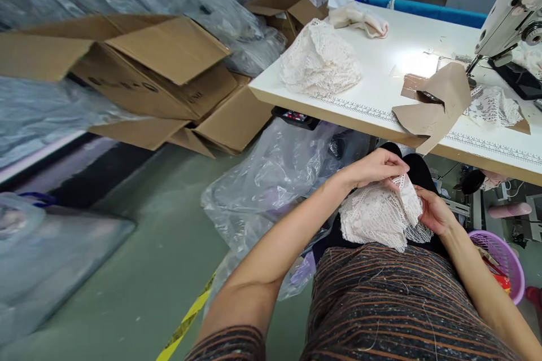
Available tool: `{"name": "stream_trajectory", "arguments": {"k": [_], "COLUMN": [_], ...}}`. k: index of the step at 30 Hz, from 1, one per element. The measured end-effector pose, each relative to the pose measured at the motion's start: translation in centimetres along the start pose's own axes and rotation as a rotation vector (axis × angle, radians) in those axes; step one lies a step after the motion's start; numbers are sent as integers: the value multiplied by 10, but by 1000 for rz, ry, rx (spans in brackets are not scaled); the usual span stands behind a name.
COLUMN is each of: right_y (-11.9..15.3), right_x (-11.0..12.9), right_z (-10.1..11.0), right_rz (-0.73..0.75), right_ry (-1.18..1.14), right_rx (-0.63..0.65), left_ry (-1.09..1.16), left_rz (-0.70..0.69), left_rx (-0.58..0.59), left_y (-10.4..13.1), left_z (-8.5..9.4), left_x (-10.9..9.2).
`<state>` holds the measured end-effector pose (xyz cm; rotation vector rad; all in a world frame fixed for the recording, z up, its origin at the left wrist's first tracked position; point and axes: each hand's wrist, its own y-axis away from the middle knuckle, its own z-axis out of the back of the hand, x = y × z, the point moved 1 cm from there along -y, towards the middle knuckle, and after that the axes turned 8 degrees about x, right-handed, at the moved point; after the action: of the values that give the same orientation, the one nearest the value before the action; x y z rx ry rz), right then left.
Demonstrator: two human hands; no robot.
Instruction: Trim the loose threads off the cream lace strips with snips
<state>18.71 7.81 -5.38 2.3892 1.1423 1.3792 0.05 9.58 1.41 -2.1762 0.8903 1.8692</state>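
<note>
A piece of white lace fabric (375, 217) lies bunched over the lap, below the front edge of the sewing table. My left hand (379, 168) pinches its upper edge between thumb and fingers. On the other side, my right hand (434, 211) grips the lace by its right edge, fingers partly hidden behind the cloth. A heap of white lace (320, 59) rests on the table's left corner. Another lace piece (493, 107) lies beside brown paper (444, 98) under the sewing machine (508, 11).
The white table (381, 76) has a ruler strip along its front edge. Open cardboard boxes (169, 51) stand at the left. Clear plastic bags (271, 175) lie on the floor beside the lap. A purple basket (514, 271) is at the lower right.
</note>
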Motion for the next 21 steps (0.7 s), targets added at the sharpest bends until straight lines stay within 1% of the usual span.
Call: {"name": "stream_trajectory", "arguments": {"k": [2, 7, 10, 13, 15, 17, 19, 21], "right_y": [6, 27, 40, 53, 64, 76, 88, 97], "right_x": [6, 25, 39, 60, 80, 103, 127, 148], "right_z": [-7, -24, -25, -19, -13, -6, 0, 5], "right_rz": [41, 154, 204, 281, 359, 436, 495, 541], "right_ry": [-8, 38, 67, 77, 82, 90, 98, 109], "right_rx": [14, 122, 160, 170, 149, 100, 39, -21], "left_ry": [-34, -94, -139, -211, -260, -305, -382, -494], "left_rz": [-1, -6, -34, 26, 71, 73, 30, -48], "left_rx": [12, 33, 2, 32, 63, 88, 114, 139], "left_y": [5, 16, 19, 17, 14, 10, 6, 2], "left_z": [0, -3, -9, -15, -21, -29, -40, -51], "left_x": [-5, -14, -16, -18, -21, -24, -28, -32]}}
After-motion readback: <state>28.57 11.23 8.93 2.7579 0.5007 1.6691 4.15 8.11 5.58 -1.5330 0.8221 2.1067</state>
